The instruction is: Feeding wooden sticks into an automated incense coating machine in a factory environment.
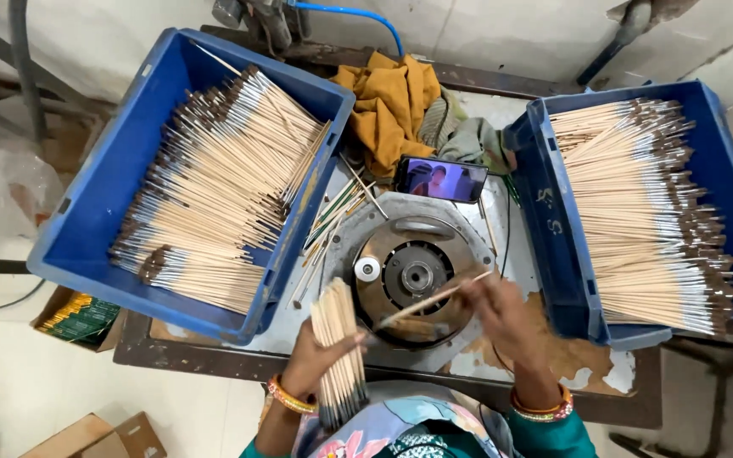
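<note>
My left hand point(316, 360) grips a thick bundle of wooden paint brushes point(338, 335), handle ends pointing away from me. My right hand point(502, 318) pinches a single brush point(430, 301), held slantwise over a round metal machine head point(409, 271) set in the bench. The single brush's near end reaches toward the bundle. Both wrists wear orange and gold bangles.
A blue crate point(95, 203) at the left and a second blue crate point(553, 246) at the right are both full of brushes. A phone point(441, 180) lies behind the machine, with orange cloth point(392, 102) beyond it. Loose brushes point(332, 220) lie beside the left crate.
</note>
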